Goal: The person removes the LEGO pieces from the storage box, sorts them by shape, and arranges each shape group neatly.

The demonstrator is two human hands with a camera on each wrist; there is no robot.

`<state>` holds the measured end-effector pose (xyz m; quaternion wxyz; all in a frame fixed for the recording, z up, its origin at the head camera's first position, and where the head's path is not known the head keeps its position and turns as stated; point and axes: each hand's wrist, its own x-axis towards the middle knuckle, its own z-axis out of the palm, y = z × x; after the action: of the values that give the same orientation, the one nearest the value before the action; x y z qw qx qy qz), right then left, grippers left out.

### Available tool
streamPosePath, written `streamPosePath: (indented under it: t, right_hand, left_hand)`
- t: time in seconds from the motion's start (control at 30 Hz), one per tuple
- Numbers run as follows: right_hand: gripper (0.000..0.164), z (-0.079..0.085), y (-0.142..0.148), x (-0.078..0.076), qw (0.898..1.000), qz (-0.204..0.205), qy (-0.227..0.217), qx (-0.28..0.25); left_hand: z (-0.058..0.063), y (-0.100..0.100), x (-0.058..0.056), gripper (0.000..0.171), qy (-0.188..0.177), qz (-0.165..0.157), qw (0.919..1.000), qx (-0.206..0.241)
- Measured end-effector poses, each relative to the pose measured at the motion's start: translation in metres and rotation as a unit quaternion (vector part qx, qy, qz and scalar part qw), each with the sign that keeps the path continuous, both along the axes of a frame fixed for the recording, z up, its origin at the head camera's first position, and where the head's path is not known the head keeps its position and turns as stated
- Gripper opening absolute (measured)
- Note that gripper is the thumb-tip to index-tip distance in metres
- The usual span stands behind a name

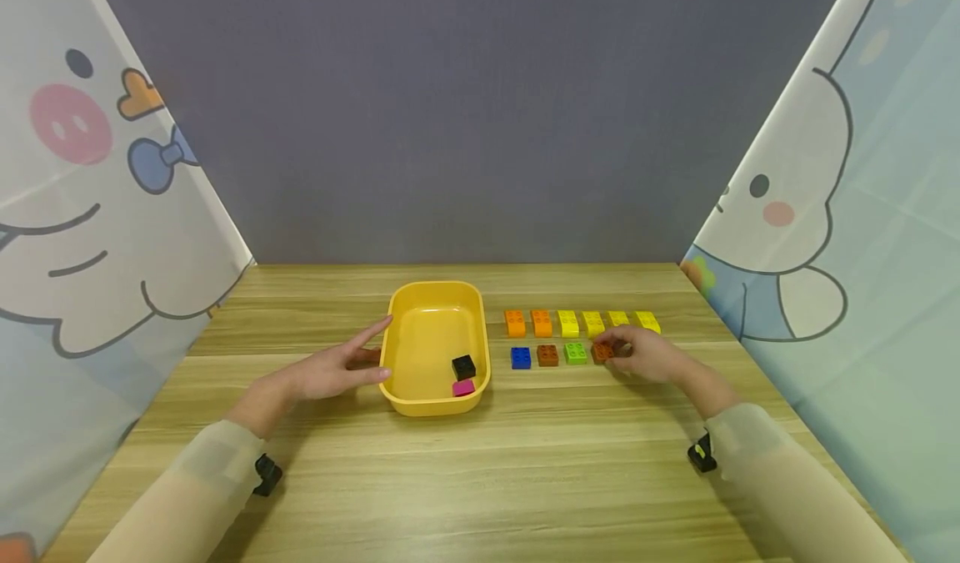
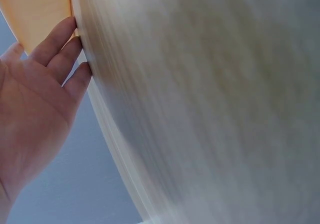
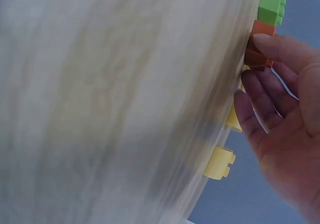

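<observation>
My left hand [image 1: 333, 371] rests against the left side of a yellow tray [image 1: 435, 407], its fingers extended. The left wrist view shows those fingertips on the wall of the tray [image 2: 42, 14]. With thumb and fingers, my right hand [image 1: 648, 356] pinches a reddish-brown toy building brick [image 1: 602, 352] at the right end of the front row. In the right wrist view the thumb lies on this brown brick [image 3: 260, 46], which sits at the table surface. Left of it stand a green brick [image 1: 575, 354], another brown brick [image 1: 548, 355] and a blue brick [image 1: 521, 358].
Inside the tray lie a black brick [image 1: 464, 368] and a magenta brick [image 1: 463, 389]. Behind the front row, orange bricks [image 1: 514, 324] and several yellow bricks [image 1: 567, 324] form a second row. A grey panel [image 1: 465, 129] borders the wooden table [image 1: 450, 488] at the back.
</observation>
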<state>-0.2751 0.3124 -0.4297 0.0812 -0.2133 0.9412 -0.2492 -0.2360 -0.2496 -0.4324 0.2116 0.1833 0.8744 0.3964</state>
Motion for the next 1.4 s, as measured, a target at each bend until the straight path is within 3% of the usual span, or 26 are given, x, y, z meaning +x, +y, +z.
streamPosePath:
  t: [0.63, 0.93, 1.2, 1.4]
  right_hand:
    - [0.043, 0.004, -0.001, 0.004, 1.000, 0.004, 0.021, 0.019]
    - [0.043, 0.018, -0.002, 0.011, 0.997, 0.012, 0.080, -0.012]
    - [0.032, 0.045, -0.058, 0.015, 0.990, 0.060, 0.106, -0.065]
    - [0.032, 0.057, -0.127, 0.007, 0.986, 0.118, 0.073, -0.089]
  left_hand:
    - [0.000, 0.001, -0.001, 0.091, 0.006, -0.005, 1.0000, 0.000]
    - [0.001, 0.001, -0.001, 0.092, 0.003, -0.002, 1.0000, 0.001]
    - [0.001, -0.001, -0.001, 0.092, 0.010, -0.007, 0.9999, 0.000]
    - [0.000, 0.000, 0.001, 0.092, 0.003, -0.004, 1.0000, 0.006]
